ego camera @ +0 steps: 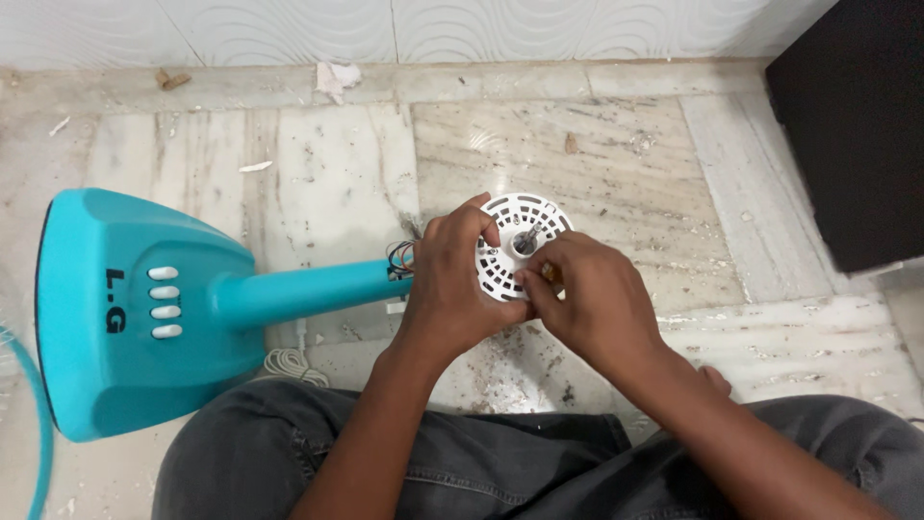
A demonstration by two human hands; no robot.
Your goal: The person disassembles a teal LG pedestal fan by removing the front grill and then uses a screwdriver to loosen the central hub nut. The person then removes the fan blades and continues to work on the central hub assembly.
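Note:
A teal pedestal fan lies on its side on the marble floor, its wide base (115, 318) at the left and its stem (308, 289) running right. At the stem's end sits a white round vented motor cover (525, 226) with a metal shaft in its middle. My left hand (457, 284) grips the left side of this cover. My right hand (592, 294) touches its lower right edge, fingers pinched on something small that I cannot make out. Coloured wires (399, 258) show beside my left hand.
A black cabinet (857, 125) stands at the right. A white coiled cord (289, 364) lies under the stem. Scraps and dust litter the marble floor (616, 144) up to the tiled wall. My legs in grey jeans (462, 462) fill the bottom.

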